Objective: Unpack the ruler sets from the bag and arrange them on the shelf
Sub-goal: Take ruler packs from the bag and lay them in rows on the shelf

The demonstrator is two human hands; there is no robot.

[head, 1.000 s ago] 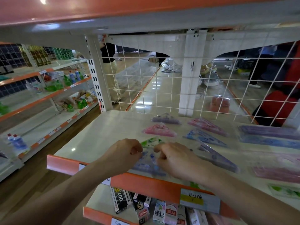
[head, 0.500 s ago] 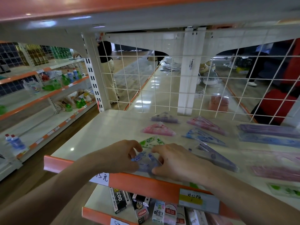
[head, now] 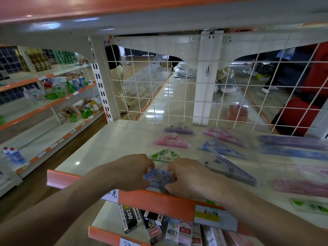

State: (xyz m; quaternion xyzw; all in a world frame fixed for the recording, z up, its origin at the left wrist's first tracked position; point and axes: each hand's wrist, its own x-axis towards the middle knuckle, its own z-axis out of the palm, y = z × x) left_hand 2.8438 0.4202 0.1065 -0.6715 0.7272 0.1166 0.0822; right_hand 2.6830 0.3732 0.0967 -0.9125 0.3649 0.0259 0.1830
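Our left hand and right hand still pinch the glossy blue triangular ruler set, now nearer the shelf's orange lip.

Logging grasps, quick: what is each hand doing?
Left hand: closed on the blue ruler set.
Right hand: closed on the same set.

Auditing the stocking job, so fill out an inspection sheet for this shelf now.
Surface: glossy cream shelf with orange front edge, left part bare.
Job's things: blue triangular ruler set at front edge; green, pink and purple triangular sets in a column behind.
Clutter: boxed stationery on lower shelf.
Hands: left hand and right hand both grip the blue set.
Cables: nothing seen.
Surroundings: white wire grid back.
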